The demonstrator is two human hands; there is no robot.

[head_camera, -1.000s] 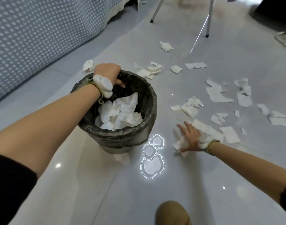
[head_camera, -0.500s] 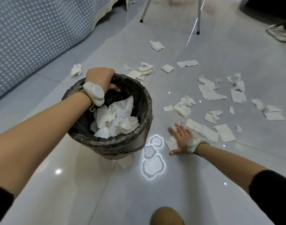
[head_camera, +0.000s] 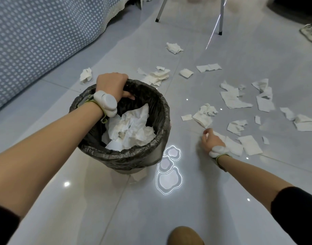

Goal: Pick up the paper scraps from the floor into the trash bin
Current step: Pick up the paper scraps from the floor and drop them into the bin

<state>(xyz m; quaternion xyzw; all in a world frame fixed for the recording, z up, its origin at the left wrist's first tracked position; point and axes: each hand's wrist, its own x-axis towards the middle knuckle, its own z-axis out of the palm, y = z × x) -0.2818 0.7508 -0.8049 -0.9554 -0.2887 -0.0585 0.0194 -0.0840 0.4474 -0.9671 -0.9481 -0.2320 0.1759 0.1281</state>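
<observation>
A round trash bin [head_camera: 157,138] lined with a dark bag stands on the tiled floor, with crumpled white paper [head_camera: 132,126] inside. My left hand [head_camera: 111,84] grips the far rim, thumb inside the bag. To the right of the bin, my right hand [head_camera: 211,140] is low on the floor, fingers curled over the near end of a white paper scrap [head_camera: 233,145]. Several more torn scraps lie beyond it, such as a crumpled one [head_camera: 203,114] and a flat sheet [head_camera: 249,145].
A blue dotted bed cover [head_camera: 36,32] hangs along the left. Two metal furniture legs [head_camera: 160,11] [head_camera: 221,15] stand at the back. Someone's shoe [head_camera: 310,33] is at the top right. A brown rounded shape [head_camera: 185,236], unidentifiable, is at the bottom edge.
My right hand lay flat on the scrap with fingers spread; now its fingers have curled in over the paper. The left hand stays on the bin rim.
</observation>
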